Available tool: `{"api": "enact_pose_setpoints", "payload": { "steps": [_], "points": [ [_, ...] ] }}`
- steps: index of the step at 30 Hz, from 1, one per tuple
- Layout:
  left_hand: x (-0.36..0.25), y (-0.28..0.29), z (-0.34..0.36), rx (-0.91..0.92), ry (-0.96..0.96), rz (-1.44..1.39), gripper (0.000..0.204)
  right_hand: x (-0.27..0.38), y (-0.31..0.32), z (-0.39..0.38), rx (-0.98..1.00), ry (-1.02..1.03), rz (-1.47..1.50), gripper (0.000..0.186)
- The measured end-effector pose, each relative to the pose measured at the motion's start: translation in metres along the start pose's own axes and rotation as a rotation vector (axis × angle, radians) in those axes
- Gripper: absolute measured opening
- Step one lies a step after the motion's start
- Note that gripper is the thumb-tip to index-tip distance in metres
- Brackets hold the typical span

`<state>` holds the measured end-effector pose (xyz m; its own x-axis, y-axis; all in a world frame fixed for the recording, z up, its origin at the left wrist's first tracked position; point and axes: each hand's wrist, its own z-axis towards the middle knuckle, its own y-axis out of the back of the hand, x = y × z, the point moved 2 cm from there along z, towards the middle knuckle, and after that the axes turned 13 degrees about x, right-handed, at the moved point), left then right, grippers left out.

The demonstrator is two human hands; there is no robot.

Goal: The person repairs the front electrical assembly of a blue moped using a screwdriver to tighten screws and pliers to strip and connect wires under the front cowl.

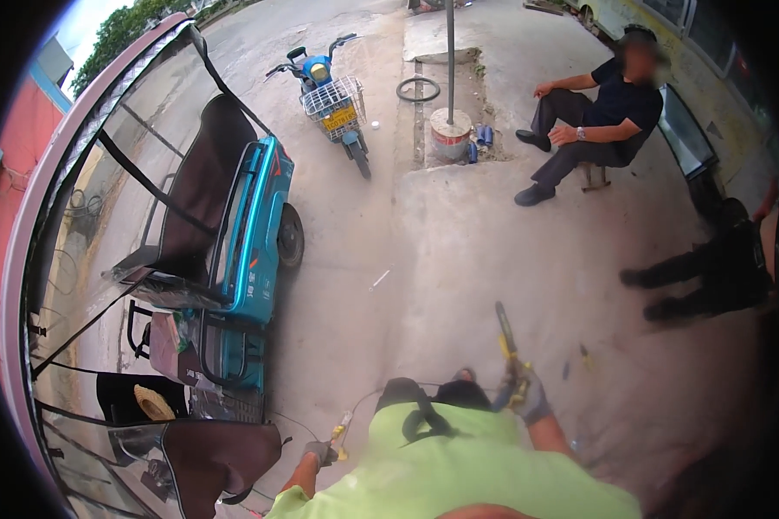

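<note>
My left hand (322,451), in a grey glove, is closed at the lower middle, beside the three-wheeler. From it sticks a small yellow-and-white piece (342,432) whose exact kind I cannot make out. A thin dark cable (368,400) curves from there toward my waist. My right hand (532,398), also gloved, grips a yellow power tool with a long dark bar (505,333), which points away from me. The fingers partly hide its body. To the right of it, a small yellow-handled tool (585,356) and a small dark-blue piece (566,370) lie on the ground.
A blue three-wheeler (253,259) with a canopy frame stands at left, a straw hat (152,402) inside. Ahead are a blue scooter (333,108), a tyre (418,89) and a pole in a concrete-filled bucket (450,143). One person (610,121) sits on a stool; another (723,264) is at right.
</note>
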<state>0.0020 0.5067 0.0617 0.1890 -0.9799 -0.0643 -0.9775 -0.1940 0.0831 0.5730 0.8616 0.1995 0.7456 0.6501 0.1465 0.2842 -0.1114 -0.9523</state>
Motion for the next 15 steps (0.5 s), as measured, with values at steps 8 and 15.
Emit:
{"api": "enact_pose_setpoints", "payload": {
  "steps": [8, 15],
  "points": [
    [-0.214, -0.091, -0.079, -0.023, -0.089, 0.396, 0.033, 0.116, -0.045, 0.197, -0.048, 0.007, -0.096, 0.026],
    [-0.409, -0.035, 0.053, 0.041, -0.121, -0.013, 0.028, 0.173, -0.084, 0.346, -0.149, -0.01, -0.037, 0.026]
  ]
}}
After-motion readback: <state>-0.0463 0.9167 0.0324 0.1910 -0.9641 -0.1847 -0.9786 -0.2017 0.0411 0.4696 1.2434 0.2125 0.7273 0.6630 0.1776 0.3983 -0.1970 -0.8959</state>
